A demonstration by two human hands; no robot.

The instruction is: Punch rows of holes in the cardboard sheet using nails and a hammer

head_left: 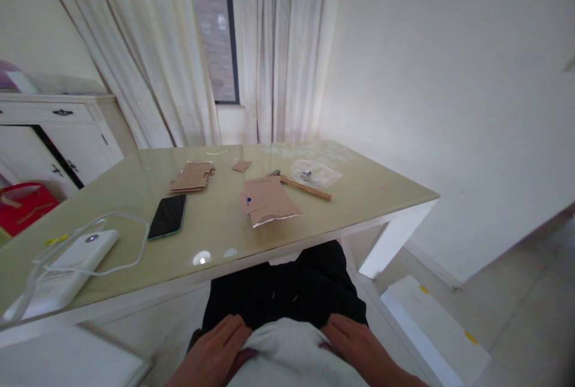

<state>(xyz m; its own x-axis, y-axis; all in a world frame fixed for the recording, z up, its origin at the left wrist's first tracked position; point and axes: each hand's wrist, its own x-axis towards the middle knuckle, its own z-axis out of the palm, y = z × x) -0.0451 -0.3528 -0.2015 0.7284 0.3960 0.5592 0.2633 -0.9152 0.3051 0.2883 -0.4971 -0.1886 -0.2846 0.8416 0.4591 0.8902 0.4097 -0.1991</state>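
Note:
Both of my hands are low in the view, at my waist and away from the table. My left hand (220,345) has its fingers curled on the hem of the light grey shirt (287,354). On the other side, my right hand (353,339) is closed on the same shirt, its fingertips partly hidden by the cloth. Ahead of them on the table (359,207) lies a torn piece of brown cardboard (274,198). A hammer (309,188) with a wooden handle lies behind it, partly covered. Beside the hammer is a clear plastic bag (326,176) with small dark pieces inside.
A cardboard stack (191,177), a small cardboard scrap (242,166) and a black phone (168,216) lie on the table's left half. A white device (81,261) with a looped cable (142,246) is near the left corner. A white box (433,330) stands on the floor at right.

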